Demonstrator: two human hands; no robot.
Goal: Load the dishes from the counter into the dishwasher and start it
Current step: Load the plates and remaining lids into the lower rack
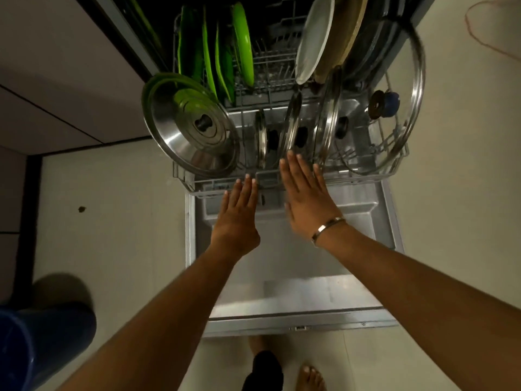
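Dishwasher lower rack of grey wire [194, 190] is pulled out over the open steel door [296, 292], packed and surely heavy, so I'd push at the front rail, never on the dishes. Going left to right: big stainless steel lid with a black knob [189, 128] leaning at the front left corner, green plastic plates [242, 43] upright behind it, then my left hand [239, 215] flat with fingers straight, tips at the rail. My right hand [306, 198] is flat too, gripping nothing, near the upright glass lids [327, 122]. Those look fragile and slippery. Large glass lid with a blue knob [400, 108] leans far right.
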